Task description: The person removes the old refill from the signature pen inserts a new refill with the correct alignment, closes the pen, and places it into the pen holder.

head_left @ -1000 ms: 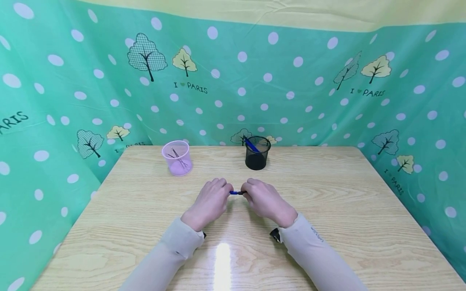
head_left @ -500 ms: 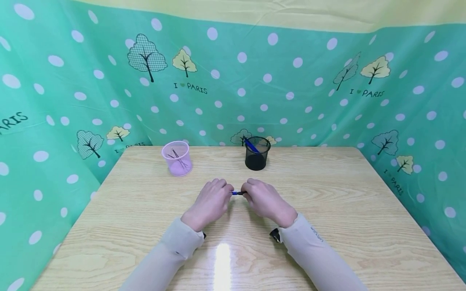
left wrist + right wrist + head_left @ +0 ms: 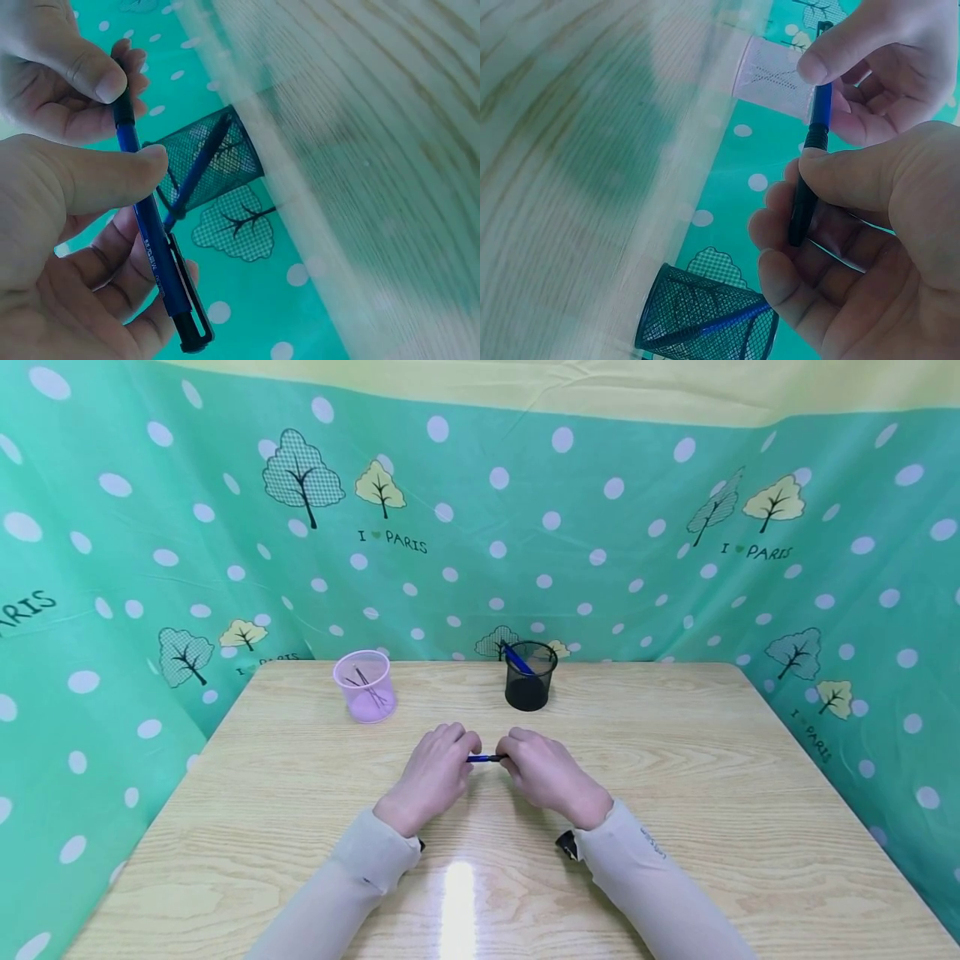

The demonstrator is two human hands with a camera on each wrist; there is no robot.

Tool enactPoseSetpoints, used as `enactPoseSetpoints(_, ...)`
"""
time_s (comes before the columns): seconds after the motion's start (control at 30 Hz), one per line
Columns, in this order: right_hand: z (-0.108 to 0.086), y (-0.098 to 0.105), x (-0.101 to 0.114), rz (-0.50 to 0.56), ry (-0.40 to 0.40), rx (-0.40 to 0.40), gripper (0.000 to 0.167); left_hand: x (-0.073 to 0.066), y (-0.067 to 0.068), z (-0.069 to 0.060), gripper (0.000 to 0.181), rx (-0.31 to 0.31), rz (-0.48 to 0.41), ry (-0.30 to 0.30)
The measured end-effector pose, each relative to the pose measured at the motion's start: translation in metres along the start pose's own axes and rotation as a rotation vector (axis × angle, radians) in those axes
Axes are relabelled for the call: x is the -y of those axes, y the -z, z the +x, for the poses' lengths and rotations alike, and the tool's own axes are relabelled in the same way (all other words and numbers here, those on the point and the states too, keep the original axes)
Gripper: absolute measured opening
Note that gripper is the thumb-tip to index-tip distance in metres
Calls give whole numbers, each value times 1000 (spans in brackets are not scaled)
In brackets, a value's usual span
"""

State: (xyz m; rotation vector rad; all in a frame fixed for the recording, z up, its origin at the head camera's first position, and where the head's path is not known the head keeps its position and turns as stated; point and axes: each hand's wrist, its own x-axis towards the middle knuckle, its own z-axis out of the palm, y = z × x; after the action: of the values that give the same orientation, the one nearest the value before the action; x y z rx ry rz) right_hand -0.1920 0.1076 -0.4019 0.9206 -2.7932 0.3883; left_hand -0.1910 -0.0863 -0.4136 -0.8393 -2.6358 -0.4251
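A blue pen with a black grip and a black clip is stretched level between both hands above the table. My left hand holds its blue barrel, the thumb lying along it and the clip end sticking out past the fingers in the left wrist view. With thumb and fingertips my right hand pinches the black grip end. A short blue and black stretch of the pen shows between the hands in the head view. The right wrist view has the dark tip end resting against the right fingers.
Behind the hands stands a black mesh pen cup with a blue pen leaning in it. To its left is a pink mesh cup holding several thin dark sticks. A green dotted curtain hangs behind the wooden table.
The left fingers have shifted slightly to the left and loosened a little, so more of the pen's blue barrel shows between the hands. The right hand looks unmoved.
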Motion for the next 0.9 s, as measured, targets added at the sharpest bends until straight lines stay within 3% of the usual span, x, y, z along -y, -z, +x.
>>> enactPoseSetpoints(0.5, 0, -1, -1, -3, -4, -3, 7, -3, 2, -1, 13, 46, 56, -17)
enactPoseSetpoints(0.9, 0, -3, -3, -21, 2, -25, 7, -2, 0, -1, 19, 79, 89, -25)
